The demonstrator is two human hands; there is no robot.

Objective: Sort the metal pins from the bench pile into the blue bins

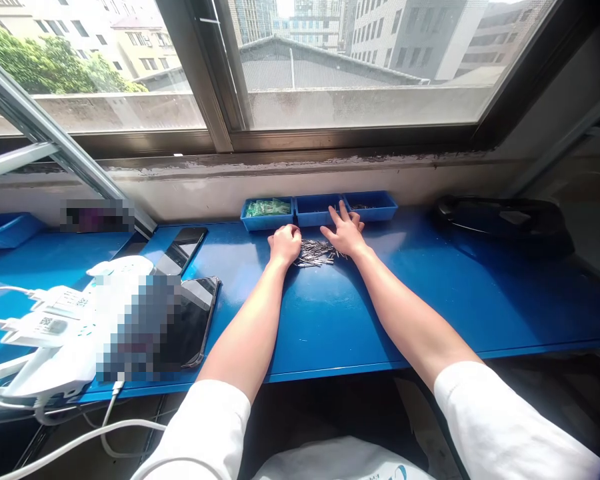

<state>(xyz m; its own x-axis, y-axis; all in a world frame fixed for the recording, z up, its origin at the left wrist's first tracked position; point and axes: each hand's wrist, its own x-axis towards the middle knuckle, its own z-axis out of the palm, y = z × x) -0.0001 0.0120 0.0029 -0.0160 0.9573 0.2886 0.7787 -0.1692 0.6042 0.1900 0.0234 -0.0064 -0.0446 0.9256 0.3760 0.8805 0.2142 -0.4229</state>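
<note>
- Two bare hands at a loose pile of thin dark metal pieces, on blue tabletop, just in front of the bins.
- Left hand: fingers curled in at pile's left edge; can't tell if anything is pinched.
- Right hand: released, fingers spread, reaching over the front of the middle bin from pile's right side.
- Risk: pieces roll or scatter, being slim, loose and on a smooth top.
- Risk: a few picked up at once, since they lie crossed and tangled.
- Risk: pieces land in the wrong bin; right bin and left bin, with green packets, sit right alongside.
- Risk: right fingers or wrist knock the bin or sweep pieces away.
- Text: shirt has a big blue "C", rest cut off/unreadable.
- Charger markings too small; no bin labels readable.
</note>
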